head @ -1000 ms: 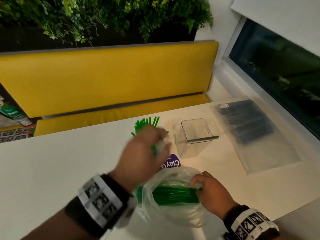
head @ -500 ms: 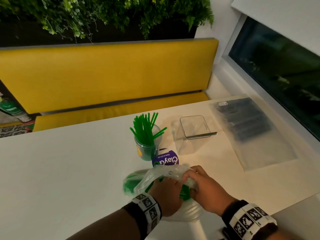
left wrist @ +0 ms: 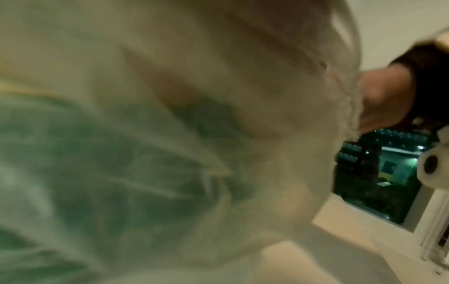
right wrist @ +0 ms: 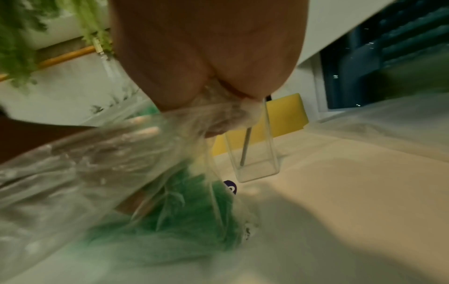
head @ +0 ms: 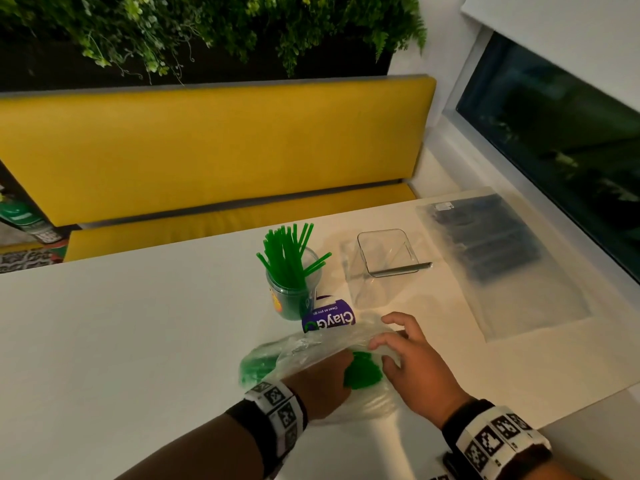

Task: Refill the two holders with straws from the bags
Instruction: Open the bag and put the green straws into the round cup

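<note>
A clear plastic bag (head: 311,351) of green straws (head: 362,374) lies near the table's front edge. My left hand (head: 325,375) is inside the bag. Through the plastic in the right wrist view, its fingers (right wrist: 143,130) lie over a bunch of green straws (right wrist: 184,207), with skin showing below the bunch. My right hand (head: 384,353) pinches the bag's open rim (right wrist: 228,113). Behind the bag stands a round clear holder (head: 292,296) with several green straws upright in it. A square clear holder (head: 386,252) to its right has one dark straw (head: 401,270) in it.
A flat bag of dark straws (head: 491,244) lies at the right, by the window sill (head: 485,168). A purple label (head: 329,318) shows between the round holder and the green bag. A yellow bench (head: 207,150) runs behind the white table (head: 121,323).
My left hand came back from the round holder, where green straws now stand, and went into the bag. My right hand has stayed at the bag's mouth.
</note>
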A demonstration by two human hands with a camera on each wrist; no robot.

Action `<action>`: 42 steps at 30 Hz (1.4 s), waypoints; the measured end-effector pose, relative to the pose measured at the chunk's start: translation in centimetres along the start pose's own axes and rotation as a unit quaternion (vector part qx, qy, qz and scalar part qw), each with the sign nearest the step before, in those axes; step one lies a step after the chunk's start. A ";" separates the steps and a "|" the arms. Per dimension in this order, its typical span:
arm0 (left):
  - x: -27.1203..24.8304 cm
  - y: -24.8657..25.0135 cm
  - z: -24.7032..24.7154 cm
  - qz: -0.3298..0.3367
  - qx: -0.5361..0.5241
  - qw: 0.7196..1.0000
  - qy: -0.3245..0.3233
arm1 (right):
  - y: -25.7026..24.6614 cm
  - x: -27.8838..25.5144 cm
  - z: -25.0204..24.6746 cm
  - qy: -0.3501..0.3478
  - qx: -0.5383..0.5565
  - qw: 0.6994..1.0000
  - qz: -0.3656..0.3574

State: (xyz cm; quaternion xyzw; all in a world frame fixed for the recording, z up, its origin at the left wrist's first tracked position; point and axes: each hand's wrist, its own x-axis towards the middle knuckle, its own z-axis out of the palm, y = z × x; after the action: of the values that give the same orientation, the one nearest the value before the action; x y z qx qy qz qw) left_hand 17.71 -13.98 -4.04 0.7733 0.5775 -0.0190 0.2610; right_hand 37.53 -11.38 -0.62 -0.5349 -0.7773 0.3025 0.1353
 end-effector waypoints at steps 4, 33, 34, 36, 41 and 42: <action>-1.2 0.5 -2.9 0.048 -0.082 0.995 0.005 | -0.4 -0.3 -0.5 -0.009 0.161 0.987 0.013; 0.6 -4.8 -20.4 -0.028 -0.631 0.616 0.471 | -9.6 7.3 1.6 -0.119 -0.197 0.973 0.023; 1.3 -5.2 -19.7 -0.047 -0.624 0.623 0.470 | -10.0 7.8 1.5 -0.125 -0.201 0.971 0.026; 2.6 -5.8 -18.4 -0.083 -0.605 0.649 0.453 | -10.3 8.3 1.6 -0.135 -0.210 0.968 0.031; 4.2 -7.9 -14.4 -0.138 -0.463 0.833 0.270 | -10.5 8.2 1.9 -0.153 -0.219 0.963 0.043; 4.0 -8.4 -13.9 -0.131 -0.434 0.862 0.225 | -10.5 8.2 2.0 -0.156 -0.218 0.962 0.047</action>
State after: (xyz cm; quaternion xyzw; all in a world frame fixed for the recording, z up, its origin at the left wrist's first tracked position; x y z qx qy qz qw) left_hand 7.64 -2.84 3.41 0.4824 0.6661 0.3747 0.4281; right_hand 25.41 -7.11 3.36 -0.5336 -0.8097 0.2118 -0.1218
